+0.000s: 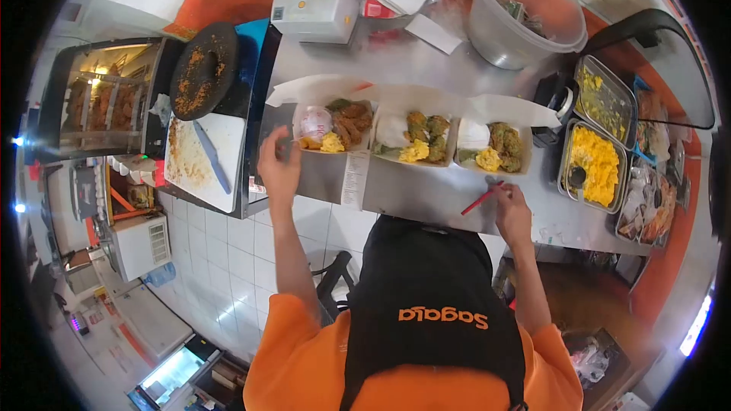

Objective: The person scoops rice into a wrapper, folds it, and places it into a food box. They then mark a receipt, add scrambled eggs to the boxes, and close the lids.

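Note:
In the head view, my right hand (513,211) is closed around a red pen (480,200), held low over the steel counter's front edge. My left hand (279,165) is beside the left food box (358,143), fingers apart and nothing visible in them. That box holds a paper-wrapped portion, brown fried pieces and yellow egg. The middle box (403,158) and the right box (487,166) carry white-wrapped portions, green-topped fried pieces and egg. All three stand side by side with lids raised at the back. A printed receipt (354,181) lies between the left and middle boxes.
A tray of yellow egg (598,161) with a spoon sits right, near another metal tray (601,91). A large plastic tub (525,23) stands behind. Left are a white cutting board (198,171), a blue knife (213,156) and a dark stone mortar (203,68).

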Demonstrator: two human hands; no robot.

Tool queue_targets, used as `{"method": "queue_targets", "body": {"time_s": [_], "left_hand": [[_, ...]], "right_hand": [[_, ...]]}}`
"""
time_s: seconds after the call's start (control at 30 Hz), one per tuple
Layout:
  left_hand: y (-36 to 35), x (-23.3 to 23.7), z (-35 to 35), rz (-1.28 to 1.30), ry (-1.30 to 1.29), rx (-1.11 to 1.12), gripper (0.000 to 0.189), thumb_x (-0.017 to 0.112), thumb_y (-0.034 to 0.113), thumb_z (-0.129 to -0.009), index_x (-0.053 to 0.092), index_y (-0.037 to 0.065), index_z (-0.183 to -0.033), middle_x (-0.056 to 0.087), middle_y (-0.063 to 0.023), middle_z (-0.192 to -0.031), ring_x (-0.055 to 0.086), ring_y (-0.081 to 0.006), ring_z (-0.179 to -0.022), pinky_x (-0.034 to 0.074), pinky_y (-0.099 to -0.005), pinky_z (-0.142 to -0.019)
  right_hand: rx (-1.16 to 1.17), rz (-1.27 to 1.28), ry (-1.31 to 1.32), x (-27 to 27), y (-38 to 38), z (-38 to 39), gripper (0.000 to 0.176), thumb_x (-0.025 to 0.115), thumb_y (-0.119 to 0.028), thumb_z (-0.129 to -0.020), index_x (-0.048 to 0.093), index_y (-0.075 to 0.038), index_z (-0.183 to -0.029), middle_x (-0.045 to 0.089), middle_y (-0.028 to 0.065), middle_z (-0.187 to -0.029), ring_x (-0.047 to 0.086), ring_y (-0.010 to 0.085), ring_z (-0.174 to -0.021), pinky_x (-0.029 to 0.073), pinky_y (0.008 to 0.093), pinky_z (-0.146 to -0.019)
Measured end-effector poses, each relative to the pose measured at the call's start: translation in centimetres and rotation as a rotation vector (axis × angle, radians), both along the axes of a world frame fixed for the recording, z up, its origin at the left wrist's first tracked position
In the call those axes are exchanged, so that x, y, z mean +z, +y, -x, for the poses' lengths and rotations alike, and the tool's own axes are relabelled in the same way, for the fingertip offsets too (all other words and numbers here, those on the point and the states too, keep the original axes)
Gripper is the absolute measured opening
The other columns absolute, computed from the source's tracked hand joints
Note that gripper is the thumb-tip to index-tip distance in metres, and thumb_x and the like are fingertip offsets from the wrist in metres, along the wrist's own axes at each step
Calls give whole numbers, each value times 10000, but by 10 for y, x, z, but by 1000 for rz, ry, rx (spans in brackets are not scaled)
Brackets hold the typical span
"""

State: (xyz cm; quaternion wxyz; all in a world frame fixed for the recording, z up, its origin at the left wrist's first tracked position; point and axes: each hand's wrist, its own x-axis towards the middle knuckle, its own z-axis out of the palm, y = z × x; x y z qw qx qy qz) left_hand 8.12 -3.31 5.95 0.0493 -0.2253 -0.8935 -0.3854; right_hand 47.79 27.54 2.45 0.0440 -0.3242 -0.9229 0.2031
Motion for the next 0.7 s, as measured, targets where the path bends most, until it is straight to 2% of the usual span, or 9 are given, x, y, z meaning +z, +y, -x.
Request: {"method": "queue_targets", "body": {"time_s": [0.07, 0.13, 0.2, 0.3, 0.4, 0.5, 0.6, 0.7], "left_hand": [[-16, -31, -32, -126, -167, 69, 397, 782, 33, -828, 706, 72, -1216, 737, -72, -1152, 679, -231, -924, 552, -361, -774], [-22, -59, -78, 2, -288, 56, 399, 737, 27, -865, 686, 54, -1260, 717, -99, -1229, 666, -264, -1069, 533, -384, -895], [-20, -84, -117, 240, 105, -259, 372, 689, 40, -909, 687, 50, -1282, 694, -141, -1314, 636, -324, -1186, 495, -425, -1005], [1, -98, -174, 427, 202, -223, 408, 661, 61, -931, 660, 28, -1338, 647, -169, -1419, 585, -376, -1271, 441, -451, -1089], [9, -98, -196, 358, 142, -249, 458, 655, 78, -940, 623, 6, -1391, 601, -169, -1492, 562, -381, -1304, 446, -462, -1082], [27, -95, -208, 378, 90, -187, 456, 655, 74, -934, 624, 3, -1383, 597, -164, -1497, 566, -369, -1285, 450, -480, -1067], [50, -82, -230, 415, 8, -193, 448, 647, 48, -934, 632, 16, -1380, 601, -178, -1490, 583, -387, -1218, 455, -476, -1068], [71, -89, -259, 365, -1, -286, 423, 647, 40, -924, 655, 22, -1347, 629, -164, -1460, 592, -374, -1195, 459, -469, -1050]], "right_hand": [[117, -31, 28, -22, 18, -7, 399, 721, -21, -797, 772, -116, -1181, 682, 136, -1084, 694, 343, -991, 579, 460, -853], [223, -48, 46, -33, 35, -19, 406, 728, -32, -782, 769, -128, -1175, 664, 125, -1057, 684, 337, -980, 573, 461, -847], [325, -57, 51, -38, 50, -30, 360, 730, -40, -805, 765, -127, -1152, 664, 115, -1024, 686, 325, -959, 572, 450, -836], [469, -43, 32, -19, 65, -34, 239, 741, -47, -823, 750, -107, -1055, 661, 101, -987, 688, 324, -924, 574, 440, -803], [476, 30, 199, -19, 72, -45, 187, 781, -66, -800, 722, -92, -975, 669, 92, -944, 700, 327, -852, 582, 433, -735], [395, 200, 291, -26, 75, -55, 211, 814, -99, -798, 707, -80, -979, 688, 109, -926, 715, 316, -797, 584, 401, -679], [173, 398, 306, -31, 67, -66, 216, 815, -120, -829, 699, -69, -1005, 708, 109, -889, 729, 288, -761, 582, 365, -681], [106, 442, 492, -36, 62, -70, 188, 806, -124, -877, 685, -57, -1005, 730, 79, -829, 721, 210, -720, 566, 330, -687]]}}
